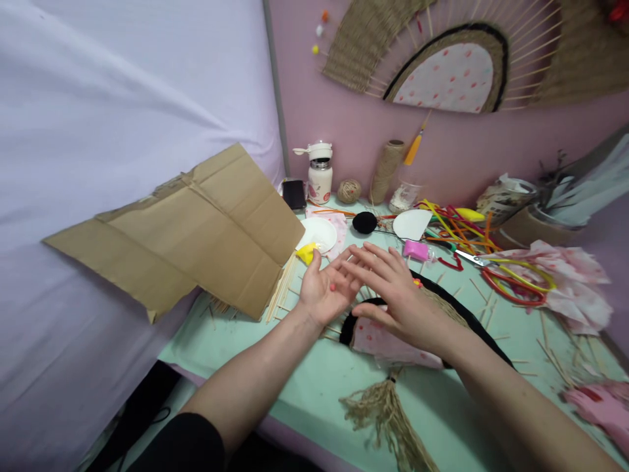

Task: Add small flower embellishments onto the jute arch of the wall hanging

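Observation:
My left hand (327, 288) is palm up with its fingers stretched out, and a small reddish-pink ball (333, 287) rests on the palm. Close beside it, partly over its fingertips, my right hand (405, 298) is held flat with fingers extended. Below both hands lies a half-round fan (393, 341) of thin sticks, jute twine, black yarn and pink-spotted paper. My right hand and forearm hide part of it. A small red flower-like piece (417, 283) shows on it. A jute tassel (386, 400) lies in front. Just beyond my left hand is a yellow lump (307, 253), apparently clay.
Bent cardboard (211, 229) leans at left. Behind are a white plate (322, 233), an open bottle (320, 177), black yarn (364, 223), a twine ball (349, 191) and a pink packet (417, 250). Scissors (515, 278) and crumpled paper (570, 282) lie right, with several loose sticks.

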The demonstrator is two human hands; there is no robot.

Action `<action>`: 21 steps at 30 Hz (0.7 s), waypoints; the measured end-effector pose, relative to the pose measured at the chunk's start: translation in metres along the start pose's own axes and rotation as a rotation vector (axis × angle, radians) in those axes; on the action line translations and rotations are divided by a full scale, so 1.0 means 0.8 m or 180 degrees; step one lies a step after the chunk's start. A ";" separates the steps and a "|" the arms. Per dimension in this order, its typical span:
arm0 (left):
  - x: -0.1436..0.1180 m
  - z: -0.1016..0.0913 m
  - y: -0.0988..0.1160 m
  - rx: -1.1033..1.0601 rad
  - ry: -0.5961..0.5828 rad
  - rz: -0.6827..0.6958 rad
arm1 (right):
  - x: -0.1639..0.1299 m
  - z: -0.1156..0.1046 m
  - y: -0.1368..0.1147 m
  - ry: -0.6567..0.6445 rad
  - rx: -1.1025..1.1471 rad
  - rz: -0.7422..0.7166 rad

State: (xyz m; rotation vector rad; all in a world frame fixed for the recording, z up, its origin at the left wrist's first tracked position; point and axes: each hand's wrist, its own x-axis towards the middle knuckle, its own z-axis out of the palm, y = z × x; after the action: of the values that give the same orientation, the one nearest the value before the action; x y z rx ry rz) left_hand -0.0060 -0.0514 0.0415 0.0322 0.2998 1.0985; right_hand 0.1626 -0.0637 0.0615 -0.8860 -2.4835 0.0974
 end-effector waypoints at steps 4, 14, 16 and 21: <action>-0.003 0.002 0.000 0.0119 -0.0065 -0.0054 | 0.003 0.008 0.002 0.0481 0.0121 0.0084; -0.008 0.010 -0.013 0.0435 -0.0080 0.0029 | 0.008 0.032 -0.021 0.0922 0.0256 0.0392; -0.008 0.010 -0.014 0.0462 -0.0042 0.0031 | 0.008 0.034 -0.021 0.0927 0.0251 0.0420; -0.009 0.010 -0.014 0.0423 -0.0027 0.0032 | 0.008 0.039 -0.025 0.0918 0.0269 0.0439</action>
State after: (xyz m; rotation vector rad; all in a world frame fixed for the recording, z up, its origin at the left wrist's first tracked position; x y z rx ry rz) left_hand 0.0029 -0.0615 0.0489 0.1568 0.3650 1.0869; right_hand 0.1321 -0.0726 0.0416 -0.9617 -2.1366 0.1119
